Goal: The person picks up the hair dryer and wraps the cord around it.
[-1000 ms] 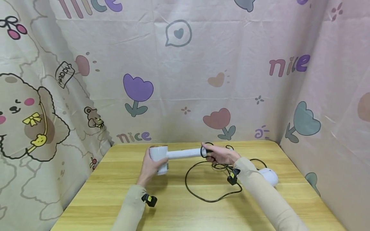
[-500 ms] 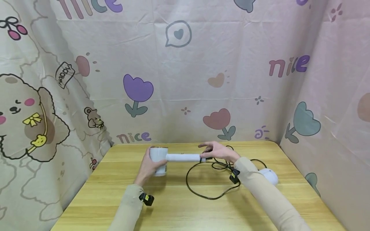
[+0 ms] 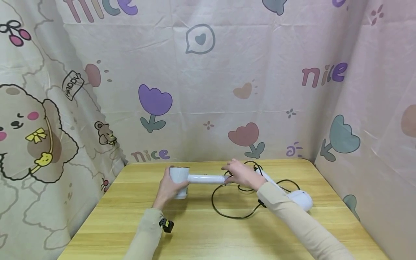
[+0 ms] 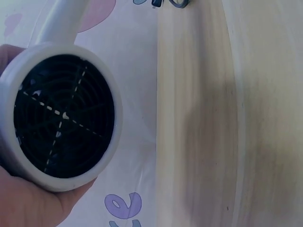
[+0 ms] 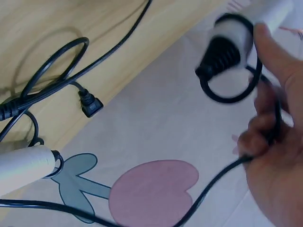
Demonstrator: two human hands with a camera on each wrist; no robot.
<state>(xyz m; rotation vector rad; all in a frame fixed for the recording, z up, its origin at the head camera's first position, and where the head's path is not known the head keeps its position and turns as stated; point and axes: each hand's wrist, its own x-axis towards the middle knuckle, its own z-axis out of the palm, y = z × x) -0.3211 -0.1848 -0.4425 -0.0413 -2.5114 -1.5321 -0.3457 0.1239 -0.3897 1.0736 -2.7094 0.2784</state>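
Lower centre-left of the frame, holding the white hair dryer (image 3: 179, 174) around its barrel (image 4: 64, 116) with the left grip (image 3: 166, 189). From there, extending rightward along the nearly level handle (image 3: 206, 179). Right of centre, holding the looped cord (image 5: 230, 100) at the handle's end with the right grip (image 3: 242, 175), nearer of the 2. Lower right, on the worktop (image 3: 130, 224): another dryer (image 3: 301, 199).

The printed curtain (image 3: 201, 83) reads "nice" repeatedly; its flag (image 3: 73, 85) reads "HAPPY"
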